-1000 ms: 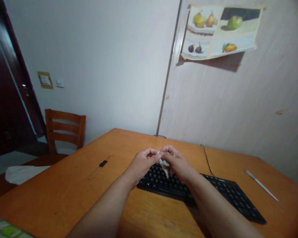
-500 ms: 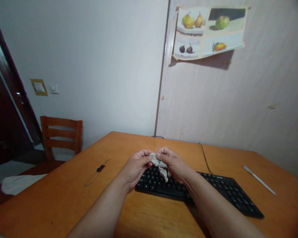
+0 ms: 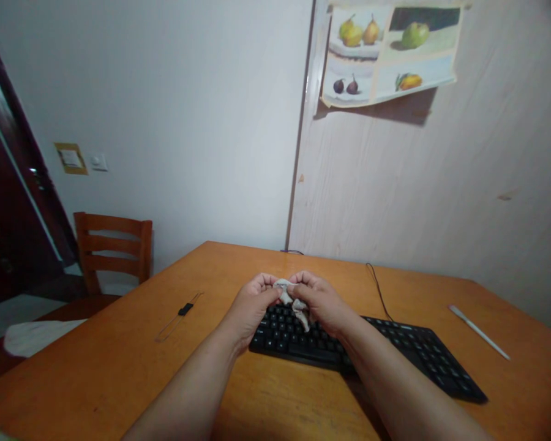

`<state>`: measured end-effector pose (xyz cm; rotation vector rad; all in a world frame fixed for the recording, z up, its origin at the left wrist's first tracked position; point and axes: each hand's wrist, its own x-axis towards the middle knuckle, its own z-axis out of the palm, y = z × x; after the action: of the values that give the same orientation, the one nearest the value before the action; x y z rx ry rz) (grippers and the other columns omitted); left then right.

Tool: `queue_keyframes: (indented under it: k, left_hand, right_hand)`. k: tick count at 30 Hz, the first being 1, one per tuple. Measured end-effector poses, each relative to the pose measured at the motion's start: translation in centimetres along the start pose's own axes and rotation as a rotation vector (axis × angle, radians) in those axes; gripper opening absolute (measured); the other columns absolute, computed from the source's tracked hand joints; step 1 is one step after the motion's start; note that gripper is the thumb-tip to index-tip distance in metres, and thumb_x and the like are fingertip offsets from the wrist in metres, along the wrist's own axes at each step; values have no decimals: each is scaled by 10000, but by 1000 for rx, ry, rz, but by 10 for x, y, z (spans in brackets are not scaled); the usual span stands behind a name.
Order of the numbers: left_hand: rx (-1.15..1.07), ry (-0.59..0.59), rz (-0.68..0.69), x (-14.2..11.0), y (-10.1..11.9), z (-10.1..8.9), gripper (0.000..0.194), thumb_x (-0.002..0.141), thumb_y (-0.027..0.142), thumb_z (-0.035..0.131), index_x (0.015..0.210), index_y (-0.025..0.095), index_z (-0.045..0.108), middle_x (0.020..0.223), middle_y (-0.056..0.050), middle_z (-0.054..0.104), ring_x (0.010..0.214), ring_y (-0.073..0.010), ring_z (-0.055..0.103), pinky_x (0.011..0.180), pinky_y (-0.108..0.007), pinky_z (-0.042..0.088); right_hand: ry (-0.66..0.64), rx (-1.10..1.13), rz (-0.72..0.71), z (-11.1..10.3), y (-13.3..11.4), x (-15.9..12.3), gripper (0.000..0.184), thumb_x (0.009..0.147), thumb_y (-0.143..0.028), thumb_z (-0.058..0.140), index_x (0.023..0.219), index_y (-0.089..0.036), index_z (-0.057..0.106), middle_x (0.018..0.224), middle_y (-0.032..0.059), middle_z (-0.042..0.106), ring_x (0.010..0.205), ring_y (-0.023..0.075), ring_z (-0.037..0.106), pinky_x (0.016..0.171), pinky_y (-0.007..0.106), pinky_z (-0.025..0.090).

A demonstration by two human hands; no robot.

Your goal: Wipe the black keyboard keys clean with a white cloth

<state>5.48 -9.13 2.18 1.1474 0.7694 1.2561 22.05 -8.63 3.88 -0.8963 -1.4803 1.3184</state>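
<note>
Both my hands pinch a small crumpled greyish-white cloth (image 3: 300, 311) above the keyboard. My left hand (image 3: 251, 306) is closed on its left edge, thumb on top. From the other side my right hand (image 3: 321, 303) grips it with thumb and fingers, and a loose end hangs down below. Whether it is cloth or a damp wipe is hard to tell. Beneath the hands lies a black keyboard (image 3: 413, 346), partly hidden by my hands and right forearm.
On the wooden table (image 3: 275, 398) a white thin-handled brush (image 3: 480, 332) lies at right, and a wire tool with a black middle (image 3: 185, 309) at left. A black cable (image 3: 380, 294) runs behind the keyboard. A wooden chair (image 3: 114, 248) stands at the far left.
My hands stay over the keyboard with the cloth between them. The cloth's upper part is spread slightly more between the fingertips. The view has tilted a little.
</note>
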Motion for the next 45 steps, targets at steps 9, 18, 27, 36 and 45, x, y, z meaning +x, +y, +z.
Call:
queue_keyframes:
  k: [9, 18, 27, 36, 45]
  left_hand:
    - [33, 100, 69, 6, -7, -7, 142, 741, 233, 653, 856, 198, 577, 662, 36, 579, 572, -107, 533, 563, -221, 387]
    - [-36, 48, 37, 3, -1, 0, 166, 749, 236, 667, 889, 184, 594, 740, 6, 637, 636, -97, 564, 643, -215, 425]
    - [91, 13, 47, 0, -1, 3, 293, 791, 364, 710, 970, 183, 565, 809, -7, 647, 699, -115, 592, 665, -223, 432]
    - [155, 98, 59, 2, -5, 5, 309, 757, 375, 735, 918, 183, 554, 742, 11, 631, 648, -120, 590, 643, -230, 436]
    - [149, 57, 75, 1, -2, 2, 301, 790, 343, 694, 1015, 191, 564, 687, 44, 575, 618, -105, 549, 617, -215, 399]
  right_hand:
    - [-26, -150, 8, 1, 3, 0, 240, 787, -377, 640, 949, -211, 580, 643, -49, 593, 427, 76, 445, 377, 178, 329]
    - [85, -37, -28, 2, 6, 4, 270, 787, -375, 624, 987, -197, 589, 670, -29, 606, 442, 85, 466, 390, 186, 339]
    - [77, 55, 47, 9, 3, 2, 238, 774, -379, 649, 875, -178, 573, 623, -39, 572, 475, 75, 440, 437, 181, 322]
    - [-9, 37, -12, 11, 12, 0, 371, 800, -477, 690, 997, -193, 556, 743, -3, 643, 600, 107, 562, 519, 195, 406]
    - [-19, 36, 98, 3, 8, 2, 247, 785, -402, 664, 804, -180, 557, 638, -17, 626, 483, 79, 503, 430, 172, 353]
